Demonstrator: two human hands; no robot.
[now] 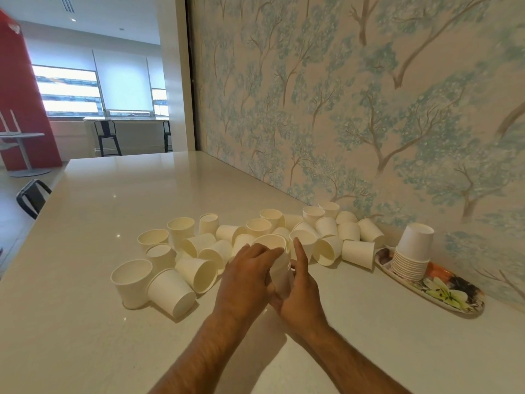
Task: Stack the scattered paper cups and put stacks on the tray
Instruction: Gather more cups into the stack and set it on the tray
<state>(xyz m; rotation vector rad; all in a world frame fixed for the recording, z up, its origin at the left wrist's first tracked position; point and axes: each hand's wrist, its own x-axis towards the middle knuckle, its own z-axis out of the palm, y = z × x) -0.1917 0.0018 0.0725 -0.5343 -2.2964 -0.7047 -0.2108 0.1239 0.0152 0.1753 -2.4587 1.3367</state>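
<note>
Both hands grip one paper cup (279, 268) at frame centre: left hand (244, 280) fingers curl over it, right hand (301, 291) cradles it, forefinger raised. Inverted stack (412, 255) stands on the tray (443, 294), right.

cups (199, 245): plain white paper
tray (454, 294): floral print — green, orange, dark
counter (113, 336): cream, glossy
wall (369, 109): beige wallpaper — blue-green trees, brown branches
far-left pillar (20, 95): red
far stools (107, 136): black
</note>
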